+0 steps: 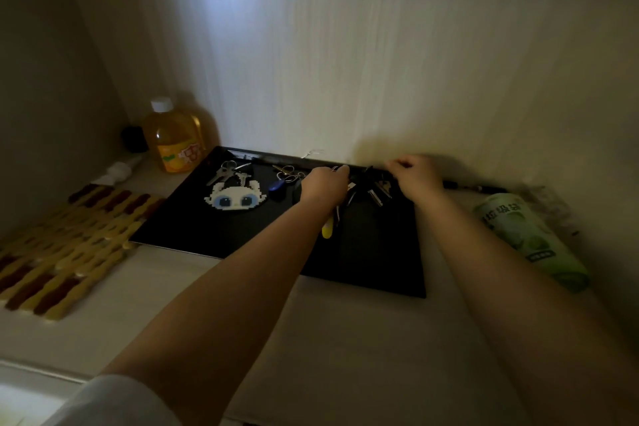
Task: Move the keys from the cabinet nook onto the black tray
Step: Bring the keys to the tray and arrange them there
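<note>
Your white sleeve (114,401) sits at the bottom edge on the left arm; both bare forearms reach forward over the pale shelf (214,290) to the far end of the black tray (380,252). Left hand (323,185) is curled, fingers (340,171) pinched on a key ring, with keys and a yellow tag (327,230) hanging under it above the tray. Right hand (413,175) is also curled, fingers bent down onto the dark key bunch (375,188) at the tray's back rim; can't tell if it's actually gripping. Already on the tray: a key set with a white pixel-bead charm (237,195) at far left, and a blue fob with rings (281,181) just beside your left hand. Off the tray: orange drink bottle (174,140) in the back-left corner, woven mat (65,245) left, green roll (529,239) right, touching nothing on the tray.
</note>
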